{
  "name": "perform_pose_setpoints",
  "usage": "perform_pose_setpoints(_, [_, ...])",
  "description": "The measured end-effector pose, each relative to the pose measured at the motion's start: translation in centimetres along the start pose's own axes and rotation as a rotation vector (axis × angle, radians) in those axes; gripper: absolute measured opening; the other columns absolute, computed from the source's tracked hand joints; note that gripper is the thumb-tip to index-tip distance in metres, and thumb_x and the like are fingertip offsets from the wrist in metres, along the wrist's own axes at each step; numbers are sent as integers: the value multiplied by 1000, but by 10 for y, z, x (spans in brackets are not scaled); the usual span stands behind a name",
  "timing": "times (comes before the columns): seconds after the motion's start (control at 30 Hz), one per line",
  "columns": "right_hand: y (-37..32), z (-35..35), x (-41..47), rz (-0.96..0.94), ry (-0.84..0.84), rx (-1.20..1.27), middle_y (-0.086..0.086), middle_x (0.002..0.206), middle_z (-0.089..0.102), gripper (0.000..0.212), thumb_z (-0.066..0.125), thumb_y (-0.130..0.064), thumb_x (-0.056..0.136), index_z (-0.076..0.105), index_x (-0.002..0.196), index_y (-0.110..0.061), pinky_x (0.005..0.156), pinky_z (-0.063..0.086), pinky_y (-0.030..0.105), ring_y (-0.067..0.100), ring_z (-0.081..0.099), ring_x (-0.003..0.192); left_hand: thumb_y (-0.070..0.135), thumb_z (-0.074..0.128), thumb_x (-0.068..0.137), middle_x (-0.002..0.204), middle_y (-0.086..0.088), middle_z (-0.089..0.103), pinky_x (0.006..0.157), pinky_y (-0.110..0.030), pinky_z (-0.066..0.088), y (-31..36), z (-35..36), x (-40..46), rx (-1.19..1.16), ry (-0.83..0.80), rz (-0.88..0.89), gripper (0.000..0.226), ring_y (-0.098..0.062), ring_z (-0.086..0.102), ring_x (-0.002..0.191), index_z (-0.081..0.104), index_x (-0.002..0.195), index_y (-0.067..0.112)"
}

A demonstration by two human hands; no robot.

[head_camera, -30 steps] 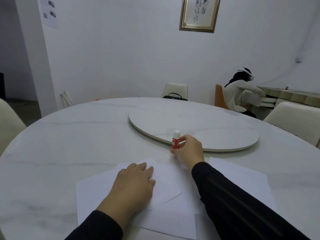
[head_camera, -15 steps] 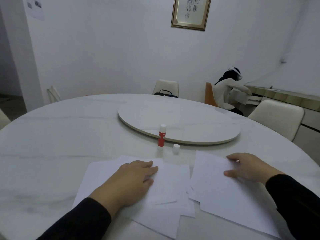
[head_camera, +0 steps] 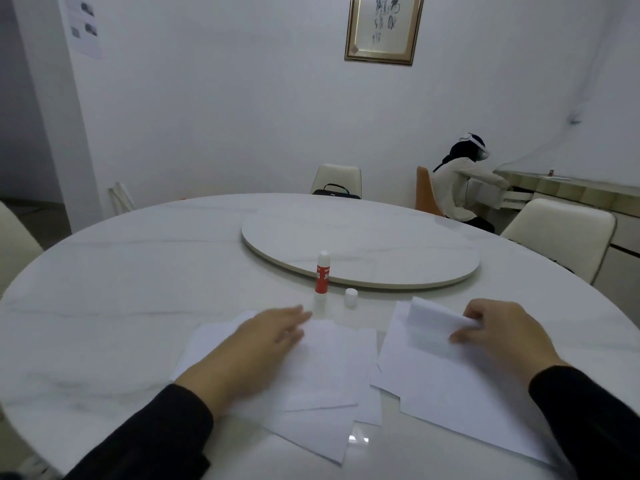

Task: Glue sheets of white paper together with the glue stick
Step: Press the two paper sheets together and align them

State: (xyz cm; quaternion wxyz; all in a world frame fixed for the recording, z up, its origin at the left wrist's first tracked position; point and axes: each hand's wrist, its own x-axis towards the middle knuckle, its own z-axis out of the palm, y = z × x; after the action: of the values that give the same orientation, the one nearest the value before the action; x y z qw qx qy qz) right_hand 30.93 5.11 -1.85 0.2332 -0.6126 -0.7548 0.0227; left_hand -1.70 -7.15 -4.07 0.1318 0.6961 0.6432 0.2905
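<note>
Paper sheet [head_camera: 427, 322] lifts at its corner, pinched in my right grip [head_camera: 498, 336]; my left grip [head_camera: 266, 341] lies spread on another sheet [head_camera: 329, 368].

Both arms reach in from the near edge, black sleeves down to the wrists. Left hand [head_camera: 263, 344]: palm down, fingers straight and together, pointing far-right, lying flat; fingertips blurred. Right hand [head_camera: 502, 336]: at the right, knuckles up, fingers curled, grip pinching a raised corner between thumb and fingertips. Hands well apart, left nearer the middle.
</note>
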Motion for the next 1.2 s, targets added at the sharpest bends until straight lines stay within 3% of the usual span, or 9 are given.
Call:
perform_pose_setpoints(0.17, [-3, -78, 16, -68, 44, 184, 4, 62, 63, 23, 86, -22, 65, 64, 61, -19, 56, 41, 27, 18, 57, 60, 26, 49, 95, 130, 6, 54, 94, -22, 33, -22, -53, -13, -174, 307, -203, 28, -6, 46, 112, 59, 121, 29])
perform_pose_setpoints(0.27, [-22, -121, 5, -77, 11, 715, 7, 72, 75, 23, 85, -17, 58, 72, 77, -17, 64, 58, 36, 26, 69, 60, 29, 53, 93, 119, 10, 60, 84, -22, 38, -25, -68, -24, -353, 307, -277, 19, -8, 53, 109, 62, 109, 31])
perform_pose_setpoints(0.4, [-85, -110, -13, -136, -60, 1214, 4, 76, 77, 33, 76, -12, 56, 70, 89, -7, 55, 59, 28, 17, 72, 59, 44, 54, 85, 116, -1, 69, 89, -31, 48, -2, -74, -31, -757, 143, -282, 34, -17, 64, 104, 64, 108, 22])
perform_pose_setpoints(0.53, [-139, -57, -33, -2, -130, 1349, 16, 87, 76, 41, 76, -8, 63, 65, 101, 2, 63, 61, 38, 29, 72, 69, 48, 65, 72, 109, -10, 72, 78, -37, 59, 13, -85, -47, -1068, -181, -316, 49, -30, 69, 97, 69, 107, 14])
perform_pose_setpoints(0.7, [-164, -1, -49, 236, -183, 1375, 18, 87, 75, 25, 78, -11, 74, 67, 92, 2, 61, 60, 35, 29, 71, 67, 14, 65, 86, 74, -3, 73, 58, -26, 55, 1, -97, -55, -674, 85, -446, 8, -14, 62, 56, 70, 91, 12])
perform_pose_setpoints(0.83, [-159, 18, -55, 280, -292, 1259, 16, 84, 77, 14, 76, -12, 75, 70, 82, -1, 61, 56, 33, 28, 72, 70, 17, 75, 78, 55, -3, 64, 59, -29, 48, -19, -94, -62, -442, 181, -560, 14, -17, 55, 53, 68, 83, 6])
perform_pose_setpoints(0.93, [-155, 27, -59, 291, -306, 1170, 12, 80, 77, 16, 79, -15, 74, 72, 80, -2, 73, 57, 40, 30, 73, 77, 16, 75, 78, 51, -1, 66, 59, -31, 47, -30, -88, -66, -425, 194, -588, 11, -17, 58, 53, 70, 80, 6])
perform_pose_setpoints(1.07, [-153, 37, -63, 292, -319, 1140, 7, 69, 75, 16, 75, -18, 79, 69, 68, -8, 56, 53, 27, 19, 70, 60, 8, 67, 84, 51, -3, 66, 49, -24, 39, -40, -82, -70, -467, 151, -593, 9, -7, 51, 38, 72, 77, 5])
perform_pose_setpoints(1.2, [-153, 41, -65, 290, -275, 1107, 13, 77, 77, 17, 77, -16, 76, 72, 78, 0, 63, 59, 34, 27, 74, 71, 9, 72, 79, 46, -3, 63, 47, -24, 34, -44, -80, -72, -462, 201, -593, 11, -9, 47, 35, 68, 71, 1])
